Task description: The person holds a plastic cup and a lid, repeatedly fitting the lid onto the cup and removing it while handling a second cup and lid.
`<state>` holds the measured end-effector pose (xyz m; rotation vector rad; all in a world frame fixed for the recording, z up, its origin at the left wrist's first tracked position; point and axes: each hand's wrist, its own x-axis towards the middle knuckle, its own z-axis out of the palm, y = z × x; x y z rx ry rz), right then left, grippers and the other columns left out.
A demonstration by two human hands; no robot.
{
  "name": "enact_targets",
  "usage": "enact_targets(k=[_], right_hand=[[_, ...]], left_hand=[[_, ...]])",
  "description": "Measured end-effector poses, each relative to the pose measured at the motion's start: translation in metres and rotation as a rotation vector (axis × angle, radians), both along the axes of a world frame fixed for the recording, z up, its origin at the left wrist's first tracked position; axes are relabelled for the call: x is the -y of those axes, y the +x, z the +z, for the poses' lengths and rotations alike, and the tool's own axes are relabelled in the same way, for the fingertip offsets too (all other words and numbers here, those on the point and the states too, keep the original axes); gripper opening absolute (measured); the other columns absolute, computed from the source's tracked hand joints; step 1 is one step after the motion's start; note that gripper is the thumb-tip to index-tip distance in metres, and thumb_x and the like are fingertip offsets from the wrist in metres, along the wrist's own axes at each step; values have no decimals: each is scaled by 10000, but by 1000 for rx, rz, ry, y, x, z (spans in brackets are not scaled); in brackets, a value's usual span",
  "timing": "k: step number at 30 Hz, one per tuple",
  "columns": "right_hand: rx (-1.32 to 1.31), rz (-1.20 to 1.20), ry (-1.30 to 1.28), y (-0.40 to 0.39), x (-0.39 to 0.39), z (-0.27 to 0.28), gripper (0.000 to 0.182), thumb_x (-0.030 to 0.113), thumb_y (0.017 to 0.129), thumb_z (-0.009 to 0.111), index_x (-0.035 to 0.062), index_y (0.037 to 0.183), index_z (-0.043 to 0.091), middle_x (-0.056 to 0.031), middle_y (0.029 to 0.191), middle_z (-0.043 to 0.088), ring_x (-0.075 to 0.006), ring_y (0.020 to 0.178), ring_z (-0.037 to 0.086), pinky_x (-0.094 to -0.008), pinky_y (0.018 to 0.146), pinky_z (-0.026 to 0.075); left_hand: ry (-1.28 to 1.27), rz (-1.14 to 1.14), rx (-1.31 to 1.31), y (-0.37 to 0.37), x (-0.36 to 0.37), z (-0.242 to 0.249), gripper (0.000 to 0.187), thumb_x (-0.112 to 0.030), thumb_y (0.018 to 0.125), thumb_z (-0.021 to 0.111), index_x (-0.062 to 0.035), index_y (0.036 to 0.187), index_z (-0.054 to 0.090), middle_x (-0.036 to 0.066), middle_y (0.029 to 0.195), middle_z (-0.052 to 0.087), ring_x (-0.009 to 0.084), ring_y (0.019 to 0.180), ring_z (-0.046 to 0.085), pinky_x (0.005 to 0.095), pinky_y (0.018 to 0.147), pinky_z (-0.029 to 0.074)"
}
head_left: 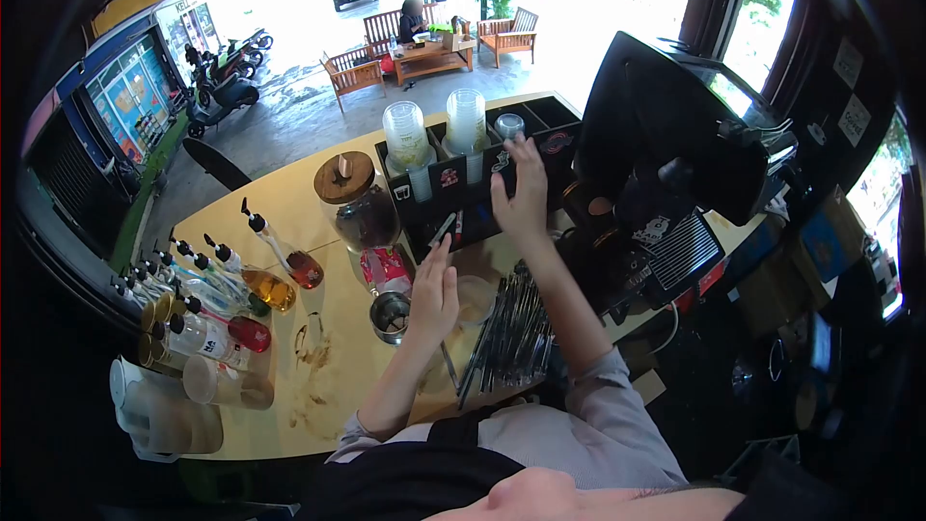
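Observation:
My right hand [521,195] is raised with fingers spread, reaching toward the black organiser [463,183] that holds stacks of plastic cups [405,133] and lids [508,124]. It holds nothing. Lower down, my left hand [434,294] hovers open over a clear plastic cup [475,297] standing on the yellow counter [289,203]. A small metal cup [390,316] sits just left of that hand.
Pump syrup bottles [227,289] crowd the counter's left side. A wooden-lidded glass jar [359,203] stands behind a red packet [388,268]. Dark straws or tools [516,328] lie in a pile on the right. A black till screen [675,125] stands beyond. A person sits at outdoor benches [415,24].

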<state>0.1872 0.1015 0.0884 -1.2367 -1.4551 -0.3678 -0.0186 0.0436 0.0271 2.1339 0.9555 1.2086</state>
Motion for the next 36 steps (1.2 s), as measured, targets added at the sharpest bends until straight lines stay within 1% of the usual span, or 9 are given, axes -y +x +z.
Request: enact_targets(k=[5,11,13,15,18,22,29,32,36], right_hand=[[-34,164,-154,-39,68,-39,568,109,828,635,37,1369,476,-199,1420,474,-422,1349,398,-488,1129,309],[42,259,-515,-61,102,-81,601,218,816,674,68,1371,498,-198,1420,471,-403,1339,399,-482,1120,322],[89,260,-596,-63,111,-86,632,259,807,685,76,1381,495,-194,1426,466,-393,1343,397,-481,1114,328],[198,185,-764,-64,117,-91,723,359,755,709,90,1393,500,-167,1422,487,-348,1335,429,-472,1102,341],[165,192,-853,-62,120,-87,795,414,694,728,112,1398,512,-141,1412,511,-315,1306,474,-461,1105,338],[268,163,-838,-60,126,-84,842,435,687,741,120,1420,471,-116,1406,516,-295,1292,505,-503,1079,355],[150,241,-826,-63,132,-81,859,349,649,779,87,1401,457,-202,1412,478,-376,1292,485,-459,1065,416],[103,245,-802,-63,133,-80,872,328,643,777,68,1400,432,-228,1384,474,-405,1279,476,-456,1063,418],[48,260,-740,-64,133,-81,870,304,644,752,24,1389,400,-235,1332,483,-421,1256,471,-460,1059,418]], left_hand=[[-61,-46,26,-6,24,-48,553,-183,1014,407,18,1512,275,277,1474,406,440,1379,385,482,1148,293],[-64,2,-111,-7,40,-75,747,-88,875,514,54,1525,173,272,1560,255,449,1431,288,478,1166,274],[12,18,-99,-7,42,-77,867,-66,802,602,61,1526,143,275,1577,203,445,1447,258,473,1168,281],[-16,-5,-93,-6,46,-76,936,-81,770,666,58,1527,133,279,1576,200,447,1447,257,472,1163,293],[-68,-19,-85,-3,50,-76,1073,-125,703,780,45,1531,119,285,1572,201,451,1446,256,469,1151,320],[-113,21,-60,-1,47,-80,1182,-194,653,862,7,1541,109,292,1553,233,461,1421,295,472,1127,353],[-121,25,-25,3,46,-82,1125,-158,688,822,-2,1542,107,294,1413,452,451,1238,526,447,989,471],[-275,27,-32,5,48,-81,1043,-147,720,778,5,1527,135,287,1325,536,433,1139,603,436,927,502],[-219,89,1,10,47,-83,813,-165,759,728,10,1433,306,266,1225,606,430,1078,630,452,893,504]])
